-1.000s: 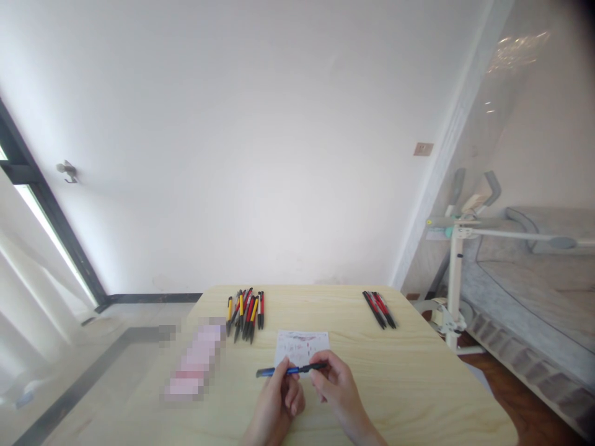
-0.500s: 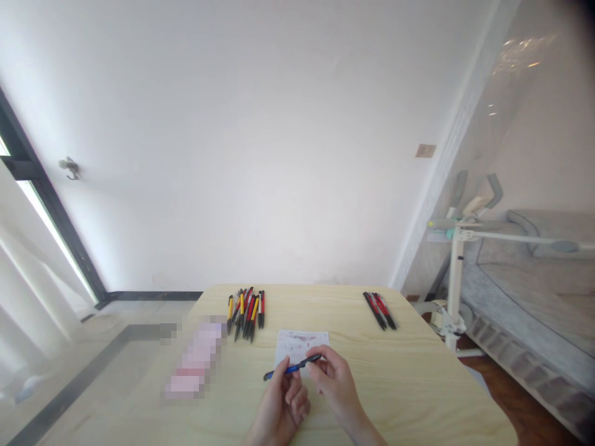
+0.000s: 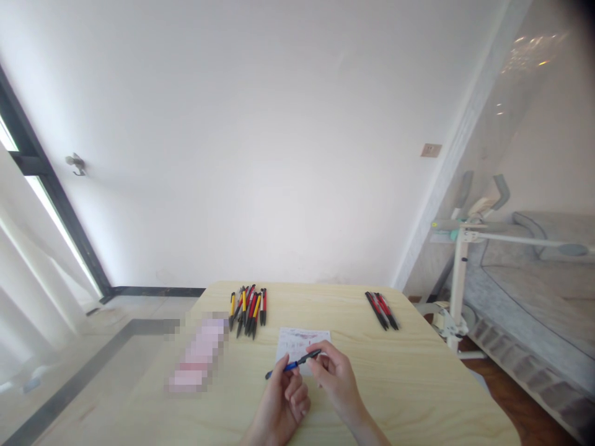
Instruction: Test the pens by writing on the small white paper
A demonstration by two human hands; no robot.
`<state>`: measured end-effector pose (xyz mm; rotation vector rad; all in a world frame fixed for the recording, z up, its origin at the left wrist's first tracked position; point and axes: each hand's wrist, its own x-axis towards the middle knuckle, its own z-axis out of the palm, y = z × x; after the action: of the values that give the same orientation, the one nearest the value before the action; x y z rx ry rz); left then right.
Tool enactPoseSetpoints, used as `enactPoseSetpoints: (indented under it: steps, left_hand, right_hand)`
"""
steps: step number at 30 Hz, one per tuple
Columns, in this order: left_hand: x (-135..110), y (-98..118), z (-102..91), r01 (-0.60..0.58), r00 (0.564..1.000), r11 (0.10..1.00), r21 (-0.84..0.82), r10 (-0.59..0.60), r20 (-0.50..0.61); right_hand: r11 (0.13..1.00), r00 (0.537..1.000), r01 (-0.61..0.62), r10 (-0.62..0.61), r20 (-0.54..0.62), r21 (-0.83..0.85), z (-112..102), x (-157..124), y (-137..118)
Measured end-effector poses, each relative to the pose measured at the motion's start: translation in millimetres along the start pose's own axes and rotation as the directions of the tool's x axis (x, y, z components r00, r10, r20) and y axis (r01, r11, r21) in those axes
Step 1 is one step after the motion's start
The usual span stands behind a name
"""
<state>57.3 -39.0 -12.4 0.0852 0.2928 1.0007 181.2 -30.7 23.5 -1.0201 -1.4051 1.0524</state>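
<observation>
A blue pen with a black end (image 3: 292, 365) is held slantwise between both my hands near the front of the table. My left hand (image 3: 284, 396) is closed on its blue barrel, thumb on top. With thumb and fingertips, my right hand (image 3: 335, 375) pinches the black end. Beneath and behind the pen lies a small white paper (image 3: 292, 339) with dark and reddish marks, partly covered by my hands. A pile of pens (image 3: 248, 313), yellow, red and black, rests at the back left. Several red and black pens (image 3: 382, 311) lie side by side at the back right.
The pale wooden table (image 3: 418, 384) has rounded corners and backs onto a white wall (image 3: 279, 155). A pixelated pink patch (image 3: 199, 356) covers something at the table's left. To the right are a white exercise machine (image 3: 458, 279) and a grey sofa (image 3: 534, 266).
The view has shifted slightly. Both hands keep almost the same hold on the blue pen, and the pens on the table stay where they were.
</observation>
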Motion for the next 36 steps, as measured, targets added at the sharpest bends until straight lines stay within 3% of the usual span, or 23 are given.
enactPoseSetpoints:
  steps: [29,36]
  left_hand:
    - [-3.3,-0.8,5.0,-0.003,0.999,0.999,0.037,0.005,-0.049]
    - [-3.3,0.1,5.0,0.0,0.999,1.0,0.031,0.001,-0.034]
  right_hand:
    - [0.999,0.999,-0.029,0.029,0.029,0.016,-0.5,-1.9,-2.9]
    - [0.994,0.997,-0.069,0.065,0.044,0.084,-0.9,-2.2,0.8]
